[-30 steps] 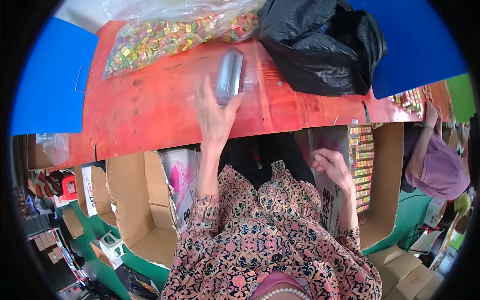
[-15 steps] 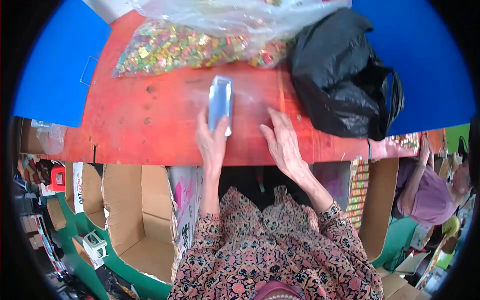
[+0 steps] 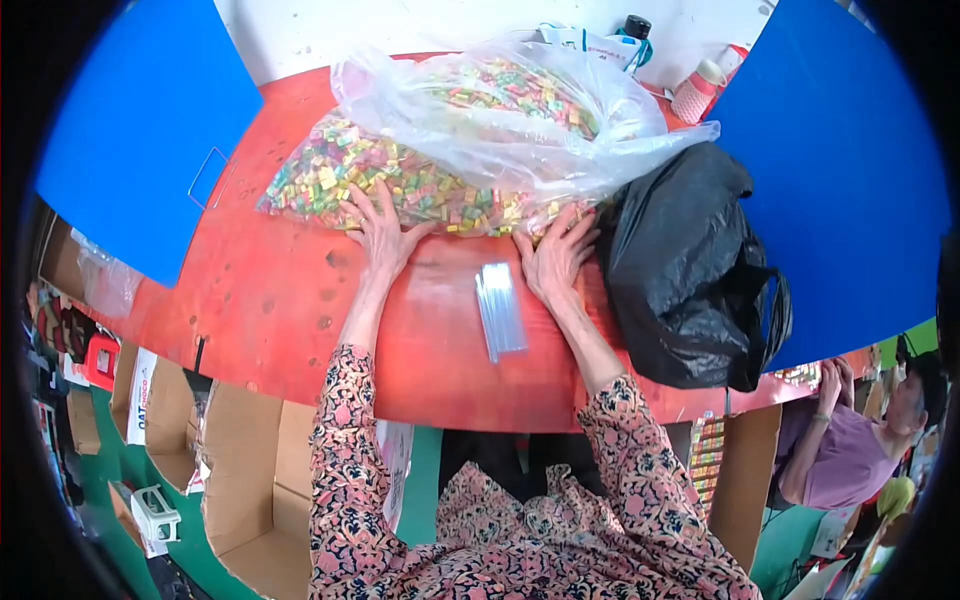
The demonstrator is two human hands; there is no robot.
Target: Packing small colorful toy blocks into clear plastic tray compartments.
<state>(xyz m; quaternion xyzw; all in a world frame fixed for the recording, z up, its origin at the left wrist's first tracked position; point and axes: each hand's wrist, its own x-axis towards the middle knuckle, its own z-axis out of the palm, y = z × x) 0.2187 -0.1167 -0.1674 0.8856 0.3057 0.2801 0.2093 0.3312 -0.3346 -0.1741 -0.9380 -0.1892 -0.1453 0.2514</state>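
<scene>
A big clear plastic bag (image 3: pixel 500 140) full of small multicoloured sweets lies on the red table (image 3: pixel 270 300). My left hand (image 3: pixel 382 235) rests flat with spread fingers against the bag's near edge. My right hand (image 3: pixel 555 258) does the same at the bag's right near corner. Neither hand holds anything. Between my hands a clear, flat plastic packet (image 3: pixel 498 308) lies loose on the table.
A black plastic bag (image 3: pixel 690 270) sits right of my right hand. Blue panels (image 3: pixel 130 130) flank the table. Open cardboard boxes (image 3: pixel 250 480) stand on the floor at lower left. Another person in a purple shirt (image 3: pixel 840 460) sits at lower right. A small cup (image 3: pixel 695 95) stands behind the bag.
My left hand let go of the clear packet, which now lies on the table. Both hands moved forward to the sweet bag's edge. The view tilted up toward the table.
</scene>
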